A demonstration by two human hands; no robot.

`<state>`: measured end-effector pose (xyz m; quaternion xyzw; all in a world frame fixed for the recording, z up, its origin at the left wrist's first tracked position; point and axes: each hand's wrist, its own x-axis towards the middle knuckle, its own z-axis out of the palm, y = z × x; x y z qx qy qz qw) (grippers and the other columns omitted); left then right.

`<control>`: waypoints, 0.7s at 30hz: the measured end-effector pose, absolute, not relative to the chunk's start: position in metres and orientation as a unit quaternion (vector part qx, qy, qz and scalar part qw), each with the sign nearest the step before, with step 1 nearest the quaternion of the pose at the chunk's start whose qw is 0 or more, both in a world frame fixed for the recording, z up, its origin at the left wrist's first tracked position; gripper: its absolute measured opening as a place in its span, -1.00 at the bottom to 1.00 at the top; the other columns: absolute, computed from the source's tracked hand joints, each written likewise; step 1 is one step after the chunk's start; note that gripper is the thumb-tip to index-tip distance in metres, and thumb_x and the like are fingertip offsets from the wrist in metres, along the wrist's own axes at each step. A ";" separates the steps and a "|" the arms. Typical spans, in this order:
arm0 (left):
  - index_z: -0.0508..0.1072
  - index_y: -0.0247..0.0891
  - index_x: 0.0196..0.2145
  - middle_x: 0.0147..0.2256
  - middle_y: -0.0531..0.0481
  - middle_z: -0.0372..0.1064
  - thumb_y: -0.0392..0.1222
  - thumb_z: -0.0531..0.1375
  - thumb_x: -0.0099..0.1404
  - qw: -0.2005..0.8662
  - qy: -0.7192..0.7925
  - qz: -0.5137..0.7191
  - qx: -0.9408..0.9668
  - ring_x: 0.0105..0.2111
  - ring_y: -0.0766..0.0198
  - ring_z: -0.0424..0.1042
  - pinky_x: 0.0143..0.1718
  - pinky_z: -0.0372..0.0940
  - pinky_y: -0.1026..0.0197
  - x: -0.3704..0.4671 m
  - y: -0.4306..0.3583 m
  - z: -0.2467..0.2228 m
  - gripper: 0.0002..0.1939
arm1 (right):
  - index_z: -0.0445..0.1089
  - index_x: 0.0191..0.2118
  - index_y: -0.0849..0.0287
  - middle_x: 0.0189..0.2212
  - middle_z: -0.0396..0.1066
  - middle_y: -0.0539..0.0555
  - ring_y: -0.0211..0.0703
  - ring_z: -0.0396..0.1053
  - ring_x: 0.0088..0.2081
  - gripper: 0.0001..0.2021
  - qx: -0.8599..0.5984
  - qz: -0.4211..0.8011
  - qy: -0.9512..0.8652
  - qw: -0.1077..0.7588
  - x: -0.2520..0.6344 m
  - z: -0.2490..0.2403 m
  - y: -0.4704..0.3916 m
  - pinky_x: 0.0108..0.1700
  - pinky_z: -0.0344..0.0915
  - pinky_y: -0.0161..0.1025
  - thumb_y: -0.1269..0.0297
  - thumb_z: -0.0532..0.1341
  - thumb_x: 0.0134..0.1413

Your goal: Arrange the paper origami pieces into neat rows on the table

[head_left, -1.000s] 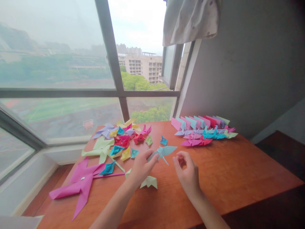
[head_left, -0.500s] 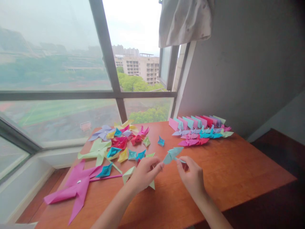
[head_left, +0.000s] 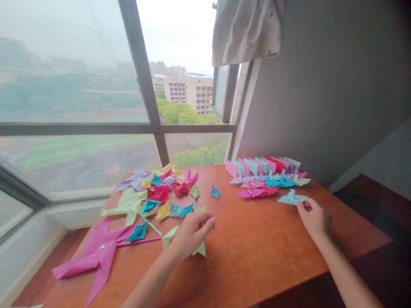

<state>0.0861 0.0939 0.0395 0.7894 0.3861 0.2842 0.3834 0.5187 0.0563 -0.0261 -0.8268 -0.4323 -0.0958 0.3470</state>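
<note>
My right hand (head_left: 314, 219) pinches the right-hand tip of a light blue paper crane (head_left: 291, 197) between thumb and fingers. The crane is upright at the right of the table, just in front of the rows of folded birds. My left hand (head_left: 195, 233) holds nothing; its fingers are loosely curled with a gap to the thumb. Beneath that hand and partly hidden by it is a pale green folded paper piece (head_left: 201, 249). Nearby on the left lie a blue paper boat (head_left: 186, 210) and a yellow folded piece (head_left: 163, 211).
Rows of paper cranes (head_left: 257, 191) and a line of standing folded papers (head_left: 261, 164) occupy the back right of the wooden table (head_left: 250, 252). At left are a magenta pinwheel (head_left: 105, 248), a pale green pinwheel (head_left: 128, 203) and several small folded shapes. A window frame (head_left: 192, 128) stands behind.
My right hand has carried the light blue crane from the middle to the right, in front of the rows. My left hand has let go of it and stayed almost in place.
</note>
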 end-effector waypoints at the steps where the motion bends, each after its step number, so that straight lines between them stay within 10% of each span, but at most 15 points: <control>1: 0.47 -0.26 -0.43 -0.52 0.04 0.38 -0.04 0.05 0.40 0.380 0.388 0.285 0.790 -0.50 0.31 0.29 -0.46 0.09 0.31 0.086 0.094 0.039 -0.65 | 0.37 -0.43 0.12 -0.44 0.52 0.19 0.06 0.44 -0.39 -0.67 -0.829 -0.089 -0.431 0.346 0.524 -0.030 0.063 -0.38 0.18 -0.15 -0.04 0.08 -0.03; 21: 0.45 -0.29 -0.43 -0.54 0.06 0.33 -0.05 0.05 0.39 0.375 0.400 0.280 0.788 -0.50 0.32 0.27 -0.46 0.08 0.31 0.084 0.095 0.046 -0.65 | 0.43 -0.32 0.14 -0.40 0.52 0.12 -0.09 0.40 -0.40 -0.78 -0.822 -0.086 -0.473 0.307 0.538 -0.049 0.117 -0.38 0.12 -0.25 0.13 0.15 0.04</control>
